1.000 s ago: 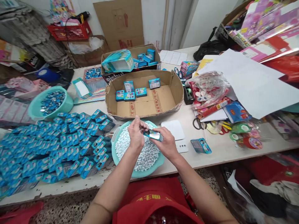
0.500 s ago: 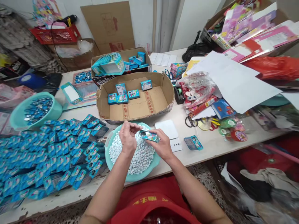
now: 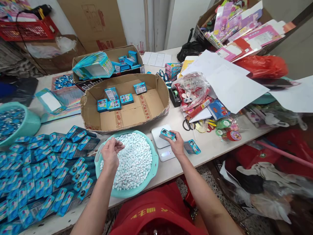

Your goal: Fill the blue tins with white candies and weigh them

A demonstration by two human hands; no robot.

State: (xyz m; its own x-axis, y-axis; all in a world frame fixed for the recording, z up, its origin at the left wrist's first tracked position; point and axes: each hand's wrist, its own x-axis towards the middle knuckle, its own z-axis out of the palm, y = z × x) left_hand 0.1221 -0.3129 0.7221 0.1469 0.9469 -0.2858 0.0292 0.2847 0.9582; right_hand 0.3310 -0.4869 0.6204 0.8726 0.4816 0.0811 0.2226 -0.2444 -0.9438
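Right fingers: one box. Carton: five boxes.

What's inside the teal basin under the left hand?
The basin holds a heap of small whitish pieces. The left hand hides part of the heap's left side. The basin's bottom is covered by the pieces, so anything beneath can't be seen.

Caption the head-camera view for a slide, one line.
Right hand holds a small blue box at the white scale; left hand over a bowl of pale pellets.
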